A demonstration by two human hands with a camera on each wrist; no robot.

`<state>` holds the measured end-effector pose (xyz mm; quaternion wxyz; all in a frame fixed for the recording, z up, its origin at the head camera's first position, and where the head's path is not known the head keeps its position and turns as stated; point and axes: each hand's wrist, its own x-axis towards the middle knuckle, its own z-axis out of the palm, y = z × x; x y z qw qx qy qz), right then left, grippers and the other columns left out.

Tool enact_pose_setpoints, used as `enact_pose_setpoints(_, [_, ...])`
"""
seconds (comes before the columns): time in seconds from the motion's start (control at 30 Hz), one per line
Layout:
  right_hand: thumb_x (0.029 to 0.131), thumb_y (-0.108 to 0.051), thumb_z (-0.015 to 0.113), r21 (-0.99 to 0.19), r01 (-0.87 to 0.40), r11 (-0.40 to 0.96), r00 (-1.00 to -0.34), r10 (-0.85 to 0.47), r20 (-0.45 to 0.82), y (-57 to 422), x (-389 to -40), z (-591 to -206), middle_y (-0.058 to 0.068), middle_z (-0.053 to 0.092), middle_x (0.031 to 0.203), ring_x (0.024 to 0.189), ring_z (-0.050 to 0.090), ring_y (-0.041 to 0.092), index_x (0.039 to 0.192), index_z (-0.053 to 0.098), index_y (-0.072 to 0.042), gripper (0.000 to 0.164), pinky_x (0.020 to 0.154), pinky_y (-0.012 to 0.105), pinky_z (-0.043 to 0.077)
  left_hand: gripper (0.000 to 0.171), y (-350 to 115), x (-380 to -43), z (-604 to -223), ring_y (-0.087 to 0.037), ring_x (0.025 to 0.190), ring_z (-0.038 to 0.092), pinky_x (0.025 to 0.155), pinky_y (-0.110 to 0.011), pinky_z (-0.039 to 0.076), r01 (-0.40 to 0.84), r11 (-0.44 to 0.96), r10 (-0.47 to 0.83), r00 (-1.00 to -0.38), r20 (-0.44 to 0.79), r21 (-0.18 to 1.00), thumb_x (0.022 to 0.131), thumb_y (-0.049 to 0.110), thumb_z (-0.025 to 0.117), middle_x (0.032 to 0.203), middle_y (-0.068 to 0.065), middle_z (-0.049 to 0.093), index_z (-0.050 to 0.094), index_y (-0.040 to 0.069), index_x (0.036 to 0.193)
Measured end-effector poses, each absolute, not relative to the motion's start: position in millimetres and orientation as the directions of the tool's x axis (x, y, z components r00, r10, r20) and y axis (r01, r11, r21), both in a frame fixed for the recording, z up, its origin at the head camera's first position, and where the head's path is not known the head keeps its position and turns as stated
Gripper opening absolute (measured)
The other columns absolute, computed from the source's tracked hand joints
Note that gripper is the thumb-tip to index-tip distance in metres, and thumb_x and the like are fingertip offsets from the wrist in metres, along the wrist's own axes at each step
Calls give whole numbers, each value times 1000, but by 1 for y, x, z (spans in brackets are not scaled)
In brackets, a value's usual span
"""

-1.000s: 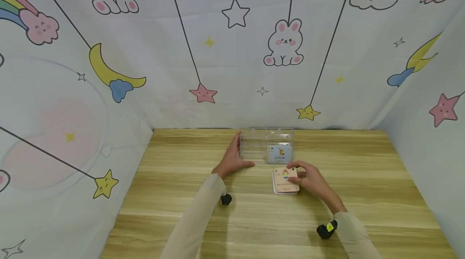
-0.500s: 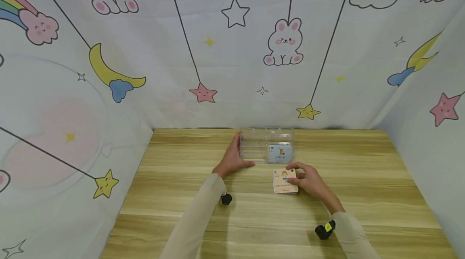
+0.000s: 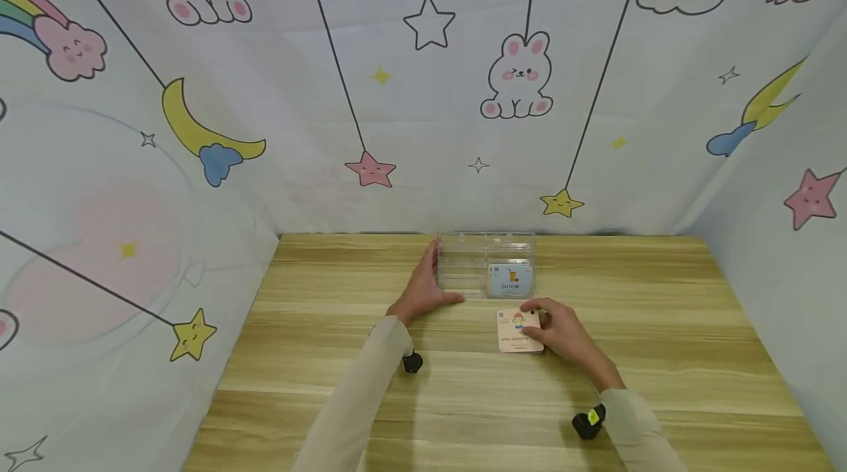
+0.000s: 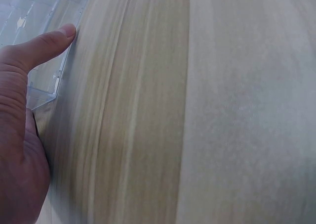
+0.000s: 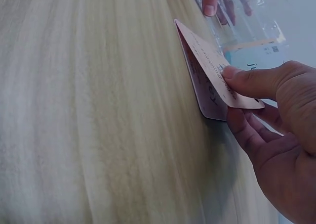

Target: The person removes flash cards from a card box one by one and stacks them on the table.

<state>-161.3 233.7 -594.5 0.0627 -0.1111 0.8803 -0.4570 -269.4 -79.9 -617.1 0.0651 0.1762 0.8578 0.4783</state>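
Observation:
My left hand [image 3: 423, 294] holds the left end of a clear plastic organizer box [image 3: 462, 262], its thumb along the front edge, as the left wrist view also shows. A blue "juice" flash card [image 3: 509, 281] stands in the box's front right compartment. In front of that compartment, my right hand [image 3: 565, 332] pinches a peach flash card [image 3: 511, 340] printed with a child figure. Seen from the right wrist, the thumb presses on top of this tilted card, with fingers beneath it. Under it lies another card [image 5: 211, 108], pale with dark lettering, spread apart from it at the lower edge.
The box stands near the back edge of a wood-grain table [image 3: 476, 413], close to a white cloth backdrop [image 3: 437, 104] with cartoon prints. More white cloth hangs at both sides. Each wrist carries a small black camera [image 3: 412, 362].
The peach card and the one below it have lined up in the head view, where a pale edge showed beneath earlier. My right hand shifted slightly; my left hand and the box stayed put.

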Motion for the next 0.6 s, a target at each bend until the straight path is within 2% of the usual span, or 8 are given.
enact_pose_setpoints(0.1, [88, -7, 84, -783, -185, 594, -966, -258, 33, 232, -159, -595, 1, 61, 87, 68, 50, 13, 120, 70, -5, 34, 56, 25, 43, 138, -80, -270, -618, -23, 154, 26, 122, -32, 31, 249, 474, 369, -927, 66, 845, 71, 30, 99, 171, -11, 18, 1, 16, 168])
enact_pose_setpoints(0.33, [84, -4, 86, -720, -262, 643, -957, -270, 107, 228, -159, -598, 3, 61, 95, 70, 47, 11, 115, 73, -4, 33, 59, 24, 42, 138, -81, -270, -619, -23, 155, 26, 122, -33, 32, 247, 467, 372, -926, 64, 849, 71, 29, 99, 171, -11, 18, 2, 15, 168])
enact_pose_setpoints(0.6, [83, -4, 87, -701, -281, 655, -952, -281, 120, 227, -160, -600, 7, 60, 101, 75, 47, 15, 112, 73, -2, 32, 62, 26, 39, 140, -81, -272, -621, -23, 154, 26, 122, -31, 31, 258, 475, 370, -926, 75, 841, 70, 32, 100, 171, -11, 18, 2, 16, 168])
